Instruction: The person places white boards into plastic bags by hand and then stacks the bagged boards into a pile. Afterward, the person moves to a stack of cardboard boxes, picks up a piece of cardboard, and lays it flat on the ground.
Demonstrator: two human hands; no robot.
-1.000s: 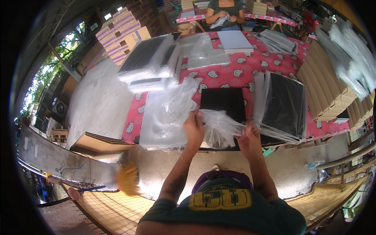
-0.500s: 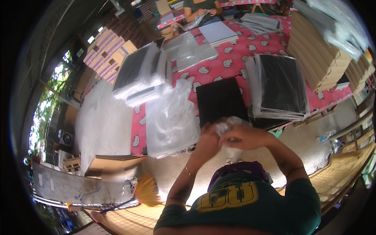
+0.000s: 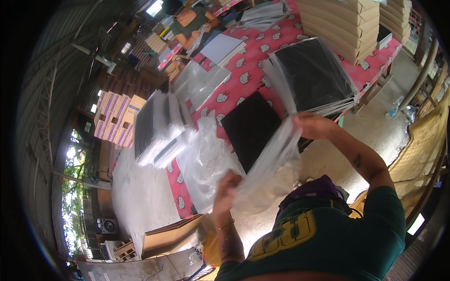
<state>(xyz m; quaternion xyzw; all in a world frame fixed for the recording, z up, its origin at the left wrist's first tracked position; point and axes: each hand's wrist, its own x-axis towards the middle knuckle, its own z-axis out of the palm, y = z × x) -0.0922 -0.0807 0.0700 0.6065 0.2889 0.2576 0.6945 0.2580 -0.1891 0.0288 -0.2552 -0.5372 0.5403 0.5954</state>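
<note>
From my remote post I took the scene from the left: a tall stack of black panels in clear film [image 3: 157,126] stood at the left side of the pink worktop [image 3: 248,77], with loose clear bags [image 3: 204,159] heaped just beside it. Next came the left hand [image 3: 227,192], blurred, its fingers curled at the near end of a clear bag [image 3: 269,164]; I could not tell how firmly that grip was closed. The film ran slantwise up to the right, partly in front of a bare black panel [image 3: 251,129] that lay flat on the cloth. The right hand [image 3: 313,125] had its grip pinched closed on the bag's upper end, near the right-hand stack [image 3: 314,70] of filmed black panels.

I judged the panels in both stacks to be done; the bare one was not yet covered, and the bag in hand was only being opened out.

Half a second earlier the hands were together over bunched film; now they were well apart with it stretched between them, and my view had tilted
</note>
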